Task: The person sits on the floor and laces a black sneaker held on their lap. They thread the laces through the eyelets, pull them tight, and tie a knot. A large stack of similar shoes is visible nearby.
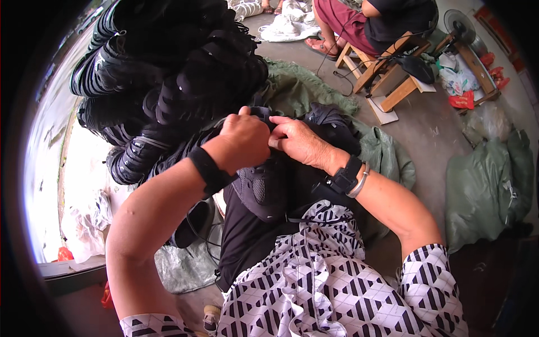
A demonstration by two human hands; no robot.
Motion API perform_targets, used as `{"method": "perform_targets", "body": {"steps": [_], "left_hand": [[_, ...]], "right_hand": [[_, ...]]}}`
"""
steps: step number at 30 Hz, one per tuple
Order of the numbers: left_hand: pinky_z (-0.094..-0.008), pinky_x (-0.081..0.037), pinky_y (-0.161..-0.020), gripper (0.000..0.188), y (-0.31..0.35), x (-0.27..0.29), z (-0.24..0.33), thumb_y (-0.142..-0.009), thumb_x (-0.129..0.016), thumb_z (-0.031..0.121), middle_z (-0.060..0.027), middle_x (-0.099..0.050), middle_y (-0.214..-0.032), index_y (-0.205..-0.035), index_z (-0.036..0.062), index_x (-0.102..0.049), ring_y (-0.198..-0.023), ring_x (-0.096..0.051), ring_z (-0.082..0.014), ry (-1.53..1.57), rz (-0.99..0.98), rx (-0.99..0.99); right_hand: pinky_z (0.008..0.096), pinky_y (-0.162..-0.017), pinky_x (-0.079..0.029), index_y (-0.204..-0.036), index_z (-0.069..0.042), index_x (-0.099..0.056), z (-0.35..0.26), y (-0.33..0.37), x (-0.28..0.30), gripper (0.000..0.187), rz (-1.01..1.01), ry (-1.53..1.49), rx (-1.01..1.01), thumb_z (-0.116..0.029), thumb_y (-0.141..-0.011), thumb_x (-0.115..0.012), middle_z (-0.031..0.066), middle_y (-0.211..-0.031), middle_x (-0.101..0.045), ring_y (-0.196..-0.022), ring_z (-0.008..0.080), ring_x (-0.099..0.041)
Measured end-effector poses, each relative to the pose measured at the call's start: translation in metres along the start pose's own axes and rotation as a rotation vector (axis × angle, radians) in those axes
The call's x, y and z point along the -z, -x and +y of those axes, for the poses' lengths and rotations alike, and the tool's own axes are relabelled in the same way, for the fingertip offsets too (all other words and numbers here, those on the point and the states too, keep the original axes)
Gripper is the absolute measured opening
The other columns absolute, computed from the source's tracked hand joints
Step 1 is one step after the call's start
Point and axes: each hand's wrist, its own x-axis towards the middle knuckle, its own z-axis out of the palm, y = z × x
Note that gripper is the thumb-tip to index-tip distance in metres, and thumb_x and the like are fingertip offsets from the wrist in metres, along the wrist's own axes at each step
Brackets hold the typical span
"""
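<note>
Across my lap lies a dark shoe upper [259, 188], its perforated toe pointing toward me. My left hand [245, 140] is closed at its far end, thumb raised, with the fingertips mostly hidden behind the hand. Close beside it, my right hand [300, 141] pinches the collar edge of the same upper between thumb and fingers. Another dark grey upper [331, 119] rests just beyond my right hand. To the left rises a big heap of black shoe uppers [185, 73], many nested in stacks.
Green woven sacking [306, 84] spreads behind the heap, and a full green sack [477, 191] stands at the right. A person [387, 28] sits on a wooden stool [359, 59] at the back. Near them are a fan [457, 23] and cables. White cloth bundles [289, 23] lie farther off.
</note>
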Motion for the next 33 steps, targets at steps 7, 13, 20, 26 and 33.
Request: {"method": "perform_targets", "body": {"steps": [7,13,20,26,33], "left_hand": [[-0.0372,-0.049,-0.076,0.011,0.001,-0.010,-0.002,-0.073,-0.066,0.017,-0.0057,-0.064,-0.090,-0.079,0.0114,-0.073,-0.097,-0.055,-0.0268,0.111,0.176,-0.055],[-0.0310,-0.052,-0.073,0.019,0.052,-0.004,-0.032,-0.082,-0.061,0.017,-0.0079,-0.067,-0.084,-0.084,0.0001,-0.069,-0.079,-0.064,-0.0187,1.099,0.536,0.038],[-0.0251,-0.051,-0.058,0.032,0.066,-0.045,0.005,-0.098,-0.049,0.025,-0.0001,-0.052,-0.061,-0.089,-0.0004,-0.065,-0.052,-0.050,-0.0085,1.982,-0.206,0.176],[-0.0294,-0.052,-0.062,0.030,0.068,-0.056,0.023,-0.100,-0.046,0.020,0.0005,-0.047,-0.058,-0.087,-0.0008,-0.063,-0.050,-0.044,-0.0073,2.349,-0.028,-0.177],[-0.0301,-0.043,-0.061,0.036,0.088,-0.046,-0.033,-0.096,-0.051,0.037,0.0037,-0.040,-0.059,-0.088,0.0031,-0.062,-0.055,-0.035,-0.0093,2.155,0.540,-0.206]], "right_hand": [[0.0356,-0.096,-0.045,-0.098,0.000,-0.068,0.014,0.008,0.009,0.019,0.109,-0.151,0.124,-0.015,-0.087,-0.065,0.0198,-0.131,-0.055,-0.117,0.0270,-0.056],[0.0297,-0.058,-0.050,-0.083,-0.003,-0.067,0.002,0.038,0.026,0.028,0.170,-0.344,-0.242,-0.031,-0.090,-0.066,0.0053,-0.070,-0.065,-0.062,0.0156,-0.062],[0.0416,-0.066,-0.050,-0.079,-0.003,-0.059,0.000,0.032,-0.009,0.024,0.140,0.160,0.005,-0.023,-0.080,-0.072,0.0134,-0.073,-0.063,-0.073,0.0314,-0.064],[0.0359,-0.058,-0.047,-0.078,-0.002,-0.055,0.010,0.030,0.001,0.023,0.103,-0.162,-0.147,-0.018,-0.082,-0.072,0.0112,-0.067,-0.059,-0.060,0.0237,-0.060],[0.0409,-0.064,-0.049,-0.076,-0.002,-0.057,0.008,0.029,0.003,0.023,-0.020,-0.110,-0.149,-0.020,-0.082,-0.071,0.0155,-0.068,-0.062,-0.069,0.0326,-0.064]]}}
